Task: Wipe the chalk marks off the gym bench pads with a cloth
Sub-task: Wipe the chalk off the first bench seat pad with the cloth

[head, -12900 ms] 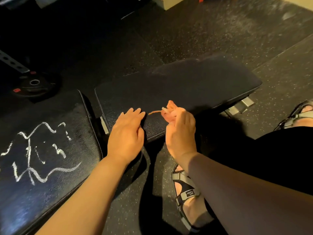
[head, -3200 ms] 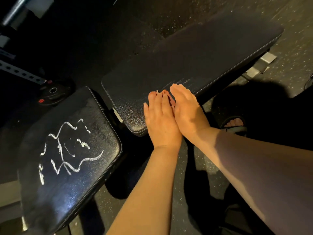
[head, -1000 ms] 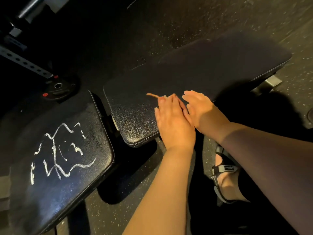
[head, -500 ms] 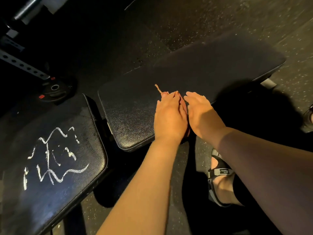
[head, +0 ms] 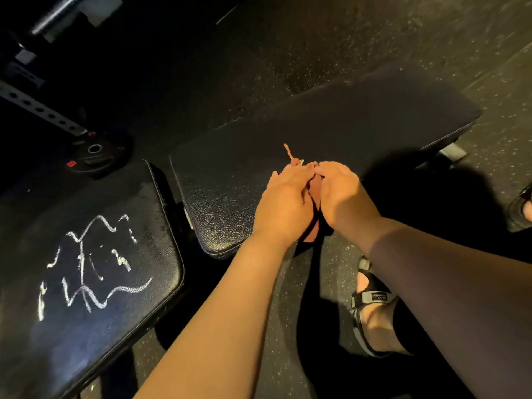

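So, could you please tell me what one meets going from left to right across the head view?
chalk marks → left hand → orange cloth → right hand → metal bench foot

Dim, warm light | deep shadows (top left near black) | wide-angle edge bending

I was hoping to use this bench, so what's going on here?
A person beside the bench holds a small orange cloth bunched between the left hand and right hand, at the near edge of the long pad. That pad shows no chalk. The smaller pad to its left carries white chalk marks, not yet wiped.
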A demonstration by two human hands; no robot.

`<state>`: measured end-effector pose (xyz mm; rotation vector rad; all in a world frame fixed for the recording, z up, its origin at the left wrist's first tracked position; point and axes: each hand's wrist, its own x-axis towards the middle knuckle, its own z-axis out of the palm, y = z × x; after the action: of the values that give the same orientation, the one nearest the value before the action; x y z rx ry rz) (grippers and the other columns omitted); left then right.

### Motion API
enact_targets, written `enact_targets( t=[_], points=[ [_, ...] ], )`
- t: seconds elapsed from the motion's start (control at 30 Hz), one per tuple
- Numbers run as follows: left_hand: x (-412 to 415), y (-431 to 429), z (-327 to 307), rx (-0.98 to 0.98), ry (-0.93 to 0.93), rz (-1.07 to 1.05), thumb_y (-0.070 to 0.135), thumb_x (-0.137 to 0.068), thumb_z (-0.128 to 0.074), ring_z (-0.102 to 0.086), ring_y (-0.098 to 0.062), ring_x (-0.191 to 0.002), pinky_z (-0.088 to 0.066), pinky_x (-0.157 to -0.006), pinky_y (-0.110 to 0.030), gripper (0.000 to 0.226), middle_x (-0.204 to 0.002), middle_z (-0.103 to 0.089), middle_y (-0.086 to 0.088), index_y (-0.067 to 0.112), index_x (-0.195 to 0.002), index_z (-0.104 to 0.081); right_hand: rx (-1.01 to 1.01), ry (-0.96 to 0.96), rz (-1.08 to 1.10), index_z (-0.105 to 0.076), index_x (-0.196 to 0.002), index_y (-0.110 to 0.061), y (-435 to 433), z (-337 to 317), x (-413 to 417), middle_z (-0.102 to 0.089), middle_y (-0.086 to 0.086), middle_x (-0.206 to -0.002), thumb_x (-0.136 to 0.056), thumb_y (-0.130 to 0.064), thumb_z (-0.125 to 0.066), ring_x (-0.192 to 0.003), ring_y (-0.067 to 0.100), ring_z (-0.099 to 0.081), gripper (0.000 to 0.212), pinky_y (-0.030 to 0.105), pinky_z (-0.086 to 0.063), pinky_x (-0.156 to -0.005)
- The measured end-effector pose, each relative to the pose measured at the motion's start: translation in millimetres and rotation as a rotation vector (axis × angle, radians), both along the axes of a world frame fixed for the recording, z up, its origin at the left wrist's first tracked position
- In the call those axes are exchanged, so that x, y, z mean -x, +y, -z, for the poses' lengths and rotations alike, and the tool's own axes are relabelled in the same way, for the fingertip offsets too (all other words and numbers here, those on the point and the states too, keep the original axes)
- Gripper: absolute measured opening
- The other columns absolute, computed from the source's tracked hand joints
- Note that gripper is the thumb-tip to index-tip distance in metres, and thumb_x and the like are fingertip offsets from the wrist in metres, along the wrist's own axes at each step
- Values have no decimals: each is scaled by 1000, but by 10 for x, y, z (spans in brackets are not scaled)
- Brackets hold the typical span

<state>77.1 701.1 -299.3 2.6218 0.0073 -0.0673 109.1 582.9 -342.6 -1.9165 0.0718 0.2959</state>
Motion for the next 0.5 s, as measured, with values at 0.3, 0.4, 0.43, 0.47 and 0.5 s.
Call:
enact_targets(
  t=[0.3, 0.4, 0.43, 0.47, 0.5],
  points=[
    [250, -244, 131, -141, -220, -203, 23, -97, -50, -32, -17, -144, -21, -120, -45, 39, -141, -53, 2, 17, -135, -57, 125, -256, -145, -68, -109, -20, -55, -182, 177, -66, 0, -114, -101, -16, -40, -104, 14, -62, 30, 28, -51, -89],
    [430, -144, 156, -155, -233, -121, 19, -95, -61, -30, -19, -147, -16, -124, -44, 44, -147, -50, -1, 16, -138, -56, 83, -326, -292, -69, -96, -15, 5, -319, 239, -67, -1, -93, -96, -22, -41, -88, 13, -63, 29, 32, -53, -82],
    [522, -64, 144, -159, -284, -149, 17, -94, -62, -33, -22, -145, -15, -124, -44, 41, -145, -52, -4, 12, -135, -58, 73, -277, -359, -70, -99, -15, 58, -392, 271, -68, 0, -98, -97, -21, -42, -92, 14, -65, 29, 32, -53, -87],
    [632, 11, 136, -163, -339, -202, 16, -95, -62, -35, -24, -144, -14, -125, -44, 39, -144, -54, -7, 8, -133, -59, 43, -249, -419, -70, -106, -15, 120, -436, 314, -68, 1, -107, -99, -20, -43, -100, 13, -64, 29, 30, -52, -94],
    [747, 78, 139, -177, -389, -267, 16, -97, -61, -35, -26, -144, -12, -125, -45, 37, -143, -54, -9, 6, -133, -59, 20, -283, -490, -69, -116, -14, 197, -506, 367, -66, 2, -120, -100, -20, -42, -109, 11, -62, 32, 23, -47, -102]
  ],
)
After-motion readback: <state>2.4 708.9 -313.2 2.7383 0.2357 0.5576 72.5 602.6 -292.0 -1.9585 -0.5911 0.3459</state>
